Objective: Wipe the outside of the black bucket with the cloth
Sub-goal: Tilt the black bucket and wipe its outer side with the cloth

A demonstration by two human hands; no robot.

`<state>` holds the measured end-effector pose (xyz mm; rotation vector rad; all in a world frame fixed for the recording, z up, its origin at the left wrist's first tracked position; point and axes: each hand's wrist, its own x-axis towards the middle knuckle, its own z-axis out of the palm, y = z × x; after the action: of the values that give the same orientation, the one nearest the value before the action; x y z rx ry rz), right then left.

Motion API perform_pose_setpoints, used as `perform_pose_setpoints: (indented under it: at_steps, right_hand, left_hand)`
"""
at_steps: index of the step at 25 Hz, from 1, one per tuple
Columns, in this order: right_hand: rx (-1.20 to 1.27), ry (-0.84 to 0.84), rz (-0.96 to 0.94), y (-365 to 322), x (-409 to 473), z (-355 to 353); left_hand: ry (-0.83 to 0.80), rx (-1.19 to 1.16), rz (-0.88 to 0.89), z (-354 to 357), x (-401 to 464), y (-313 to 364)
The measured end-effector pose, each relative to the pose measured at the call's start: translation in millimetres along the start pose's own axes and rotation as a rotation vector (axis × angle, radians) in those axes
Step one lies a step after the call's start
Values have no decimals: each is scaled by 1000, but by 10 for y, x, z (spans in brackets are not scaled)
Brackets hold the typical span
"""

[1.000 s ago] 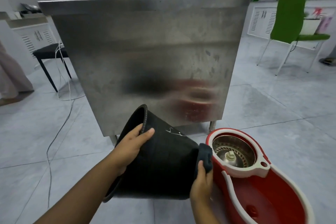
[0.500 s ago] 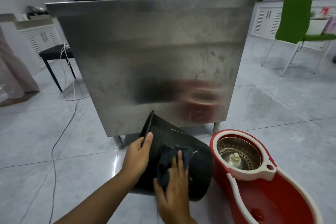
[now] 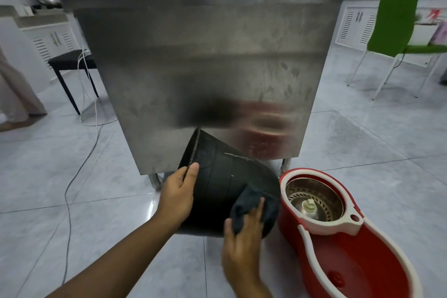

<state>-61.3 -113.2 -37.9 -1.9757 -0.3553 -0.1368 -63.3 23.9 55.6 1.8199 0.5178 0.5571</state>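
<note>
The black bucket (image 3: 217, 176) lies tipped on its side on the tiled floor, its mouth facing left and away and its base toward the right. My left hand (image 3: 177, 195) grips the bucket's rim, thumb on the outer wall. A dark blue-grey cloth (image 3: 244, 203) is pressed flat against the bucket's outer wall near the base by my right hand (image 3: 242, 242). The cloth hides part of the wall beneath it.
A red and white spin-mop bucket (image 3: 338, 261) stands on the floor right beside the black bucket. A steel cabinet panel (image 3: 205, 55) rises directly behind. A green chair (image 3: 396, 17) is at far right, a black stool (image 3: 70, 63) and white cables (image 3: 82, 164) at left.
My right hand slid the cloth along the bucket's outer wall, from its base to the middle and back toward the base. The bucket rolled slightly; my left hand keeps the rim.
</note>
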Motion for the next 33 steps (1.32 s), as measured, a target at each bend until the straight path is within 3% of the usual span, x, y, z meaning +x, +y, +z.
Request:
perform_pose_setpoints:
  at_steps: [3,5,11,14,17,20,23,27,30,33]
  right_hand:
    - [-250,-171,-328,-396,-124,128]
    - [-292,-178,-407,-548,94,4]
    - [-4,55,-44,-102,230,-224]
    - [26,-30,-108,-258,-86,-57]
    - [-53,-110,-290,-552,41,-59]
    - [-17,-11,-154,-383,429,-252]
    - [56,139,-70,-80,367,-352]
    - [64,-32,-141,-300,-153,38]
    - [-33,-26,-285,-454,141,-49]
    - [4,94,-20,-92,579,-322]
  left_hand:
    - [-98,24,44,36,-18,-13]
    - [-127,5,52,-1,-3,-10]
    - [-41,1,58,-108,21,53]
    - [-79,-24,37,-86,-7,54]
    - [-132,-68,6,-46,-96,48]
    - [-153,-69,21,-49,-125,36]
    - [-11,-73,12,-108,-55,43]
    - [-46,-42,48,-69,-58,102]
    - [-125,-22,65,-30,-112,103]
    - [-82,-19,95,-101,-74,34]
